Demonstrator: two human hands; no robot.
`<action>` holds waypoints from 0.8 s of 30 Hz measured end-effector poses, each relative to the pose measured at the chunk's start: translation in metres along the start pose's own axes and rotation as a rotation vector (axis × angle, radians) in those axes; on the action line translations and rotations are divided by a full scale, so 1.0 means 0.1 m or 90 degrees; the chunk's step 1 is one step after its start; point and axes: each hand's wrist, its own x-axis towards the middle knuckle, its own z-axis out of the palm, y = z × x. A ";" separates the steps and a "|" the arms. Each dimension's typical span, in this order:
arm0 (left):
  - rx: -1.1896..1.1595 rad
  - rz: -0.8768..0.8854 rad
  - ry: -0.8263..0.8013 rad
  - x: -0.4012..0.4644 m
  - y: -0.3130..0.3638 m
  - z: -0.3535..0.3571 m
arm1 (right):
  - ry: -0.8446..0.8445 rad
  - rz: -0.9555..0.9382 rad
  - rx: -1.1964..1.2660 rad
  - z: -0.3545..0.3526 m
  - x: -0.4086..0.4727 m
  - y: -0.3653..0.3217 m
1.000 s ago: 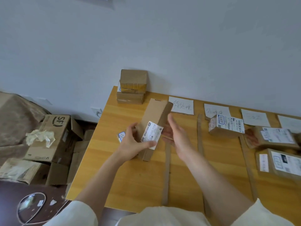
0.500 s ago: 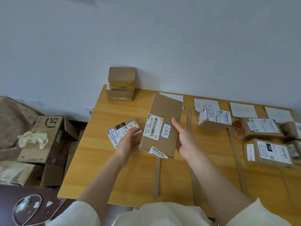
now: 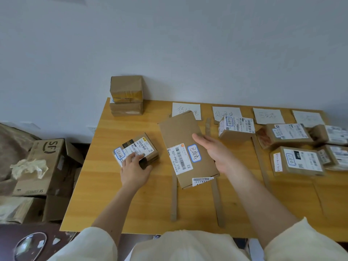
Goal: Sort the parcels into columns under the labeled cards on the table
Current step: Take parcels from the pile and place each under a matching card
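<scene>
Well left of the fingers [image 3: 132, 158] of the left hand [image 3: 134, 173] an open brown carton [image 3: 48, 162] printed "SF" stands on the floor; a crumpled pale paper [image 3: 28, 167] lies against its left side; flatter cartons [image 3: 22, 210] sit below it, nearer than the fingers; a brown cloth [image 3: 11, 147] lies farther left; a white wall socket [image 3: 92, 129] shows up and left of the fingers; a plain pale wall [image 3: 169, 44] rises far beyond them; a round glass object [image 3: 30, 245] rests on a dark surface [image 3: 7, 232] at the near left corner.
</scene>
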 end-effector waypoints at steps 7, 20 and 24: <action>-0.006 -0.012 0.013 0.02 0.01 0.03 | 0.006 0.024 -0.042 -0.23 -0.04 0.04; 0.024 0.090 0.060 -0.18 0.48 0.44 | 0.138 0.112 0.075 -0.89 -0.07 0.56; 0.030 0.136 -0.066 -0.29 0.75 0.70 | 0.227 0.157 0.187 -1.23 -0.24 0.74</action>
